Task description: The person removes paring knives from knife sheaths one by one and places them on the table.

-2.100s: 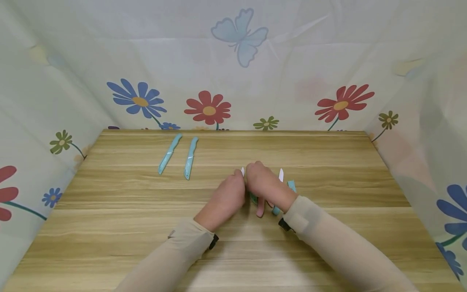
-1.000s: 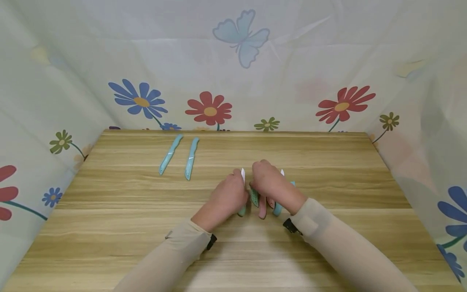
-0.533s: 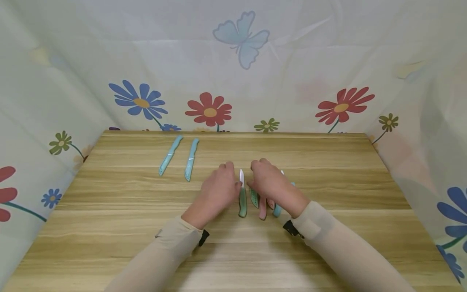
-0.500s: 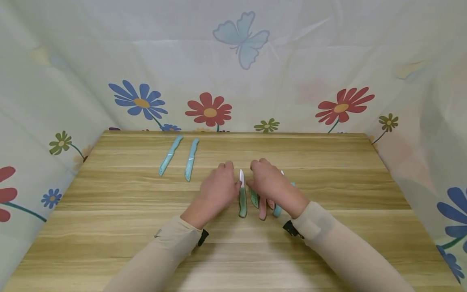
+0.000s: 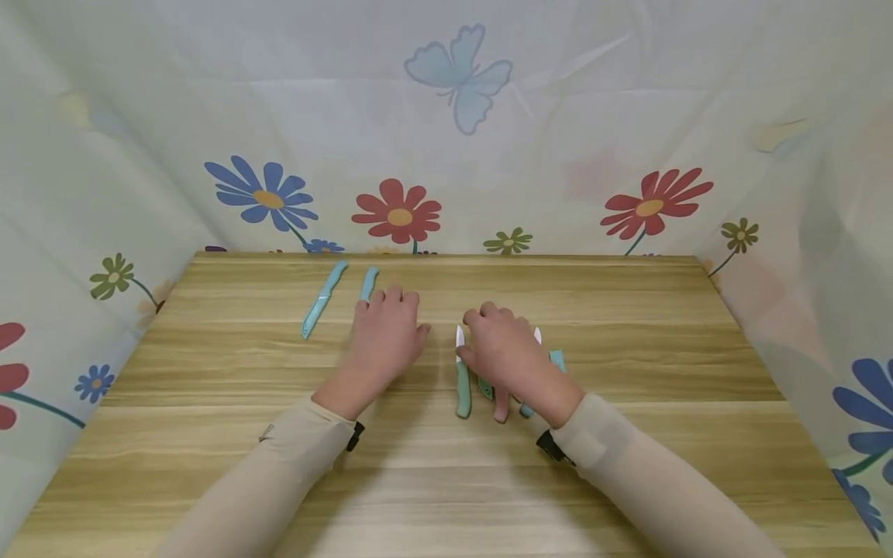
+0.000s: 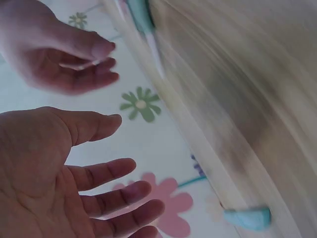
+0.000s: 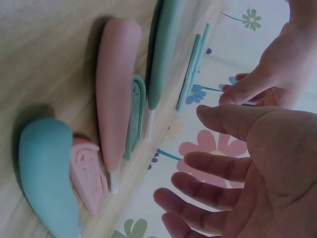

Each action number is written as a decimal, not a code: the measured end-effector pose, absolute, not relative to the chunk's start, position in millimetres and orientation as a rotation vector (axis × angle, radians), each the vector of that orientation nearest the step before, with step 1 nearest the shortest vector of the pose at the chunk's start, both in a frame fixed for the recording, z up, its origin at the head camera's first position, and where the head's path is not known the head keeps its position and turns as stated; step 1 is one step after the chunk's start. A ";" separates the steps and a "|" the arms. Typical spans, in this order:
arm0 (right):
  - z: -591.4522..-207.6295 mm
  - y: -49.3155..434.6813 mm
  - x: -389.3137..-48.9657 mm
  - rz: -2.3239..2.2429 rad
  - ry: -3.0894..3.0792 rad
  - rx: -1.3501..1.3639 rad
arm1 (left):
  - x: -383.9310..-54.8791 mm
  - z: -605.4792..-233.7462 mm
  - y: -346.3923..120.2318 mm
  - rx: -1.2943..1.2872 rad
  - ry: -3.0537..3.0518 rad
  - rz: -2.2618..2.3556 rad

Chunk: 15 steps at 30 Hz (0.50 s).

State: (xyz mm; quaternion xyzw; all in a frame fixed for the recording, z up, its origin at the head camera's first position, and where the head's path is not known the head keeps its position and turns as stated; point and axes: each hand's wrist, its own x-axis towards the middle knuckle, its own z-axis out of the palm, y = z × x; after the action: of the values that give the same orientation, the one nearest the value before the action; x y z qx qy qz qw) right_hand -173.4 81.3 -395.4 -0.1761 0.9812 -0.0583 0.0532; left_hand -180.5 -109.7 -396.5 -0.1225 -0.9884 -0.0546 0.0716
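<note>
My left hand (image 5: pixel 387 337) hovers over the table with fingers loosely spread, holding nothing; it covers the lower part of a sheathed light-blue knife (image 5: pixel 368 285). Another sheathed light-blue knife (image 5: pixel 324 300) lies left of it. Empty too, my right hand (image 5: pixel 509 349) hangs above a row of small knives, its fingers apart in the right wrist view. A green-handled knife (image 5: pixel 463 387) lies there with its white blade bare. Beside it are a green sheath (image 7: pixel 134 119), a pink-handled knife (image 7: pixel 116 89), a pink sheath (image 7: pixel 89 173) and a blue-handled knife (image 7: pixel 47 168). A blue sheath (image 5: pixel 556 359) lies rightmost.
The wooden table (image 5: pixel 244 434) ends at the back and sides against a white cloth (image 5: pixel 558 132) printed with flowers and a butterfly. Bare blades in the row point toward the back edge.
My left hand has let go of the green-handled knife, leaving it on the table, and moved left toward the sheathed blue knives. My right hand moved right, then slightly back left.
</note>
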 end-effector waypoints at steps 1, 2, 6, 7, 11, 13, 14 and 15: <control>-396.5 80.5 -172.8 -0.159 2.997 -0.549 | -183.3 -397.1 -113.3 -0.370 -2.961 -0.142; -397.7 79.4 -172.2 -0.144 3.011 -0.558 | -186.1 -397.6 -117.1 -0.374 -2.955 -0.122; -400.4 74.7 -169.2 -0.111 3.058 -0.587 | -198.9 -400.5 -132.3 -0.369 -2.948 -0.080; -400.8 73.3 -168.6 -0.112 3.062 -0.593 | -202.1 -401.0 -136.1 -0.360 -2.954 -0.079; -400.2 67.3 -167.3 -0.132 3.060 -0.608 | -216.5 -403.4 -151.5 -0.323 -2.982 -0.098; -399.8 64.2 -167.6 -0.144 3.057 -0.615 | -224.8 -404.6 -158.8 -0.301 -2.996 -0.116; -399.7 62.6 -167.8 -0.152 3.055 -0.618 | -229.1 -405.4 -162.4 -0.291 -3.004 -0.117; -399.3 60.9 -168.0 -0.162 3.053 -0.623 | -233.5 -406.5 -166.0 -0.278 -3.011 -0.119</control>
State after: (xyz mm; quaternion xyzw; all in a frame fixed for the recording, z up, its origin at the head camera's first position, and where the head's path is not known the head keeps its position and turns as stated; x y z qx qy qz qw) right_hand -168.0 60.9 -399.3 -0.1997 0.9784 -0.0519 0.0105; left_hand -233.5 -166.0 -406.5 -0.0918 -0.9933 -0.0394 0.0575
